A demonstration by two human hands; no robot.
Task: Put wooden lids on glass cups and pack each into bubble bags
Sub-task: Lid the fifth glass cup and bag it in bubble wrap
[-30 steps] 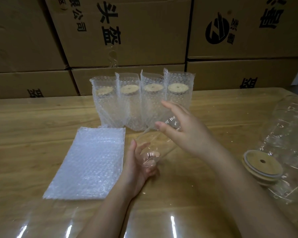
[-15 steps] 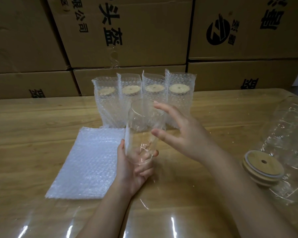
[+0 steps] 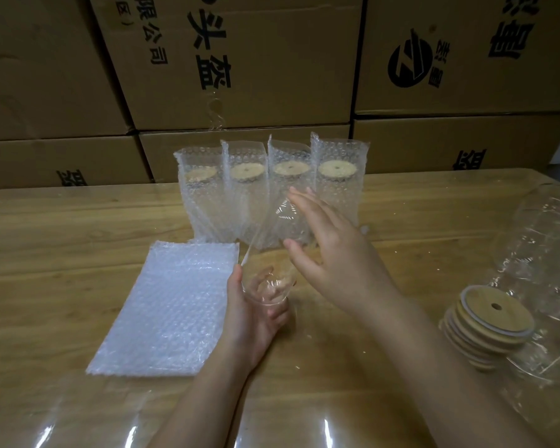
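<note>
Now the glass cup (image 3: 263, 253) seemingly tilts away again.

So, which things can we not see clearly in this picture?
Head view only:
- glass cup: clear and blurred; the right hand covers its far side, contact unclear.
- left hand: fingers behind the glass, distorted.
- wooden lids: lower ones under clear plastic wrap; count uncertain.
- That wrap: cut by the right edge.
- packed cups: hidden by bubble bags; only lids show.
</note>
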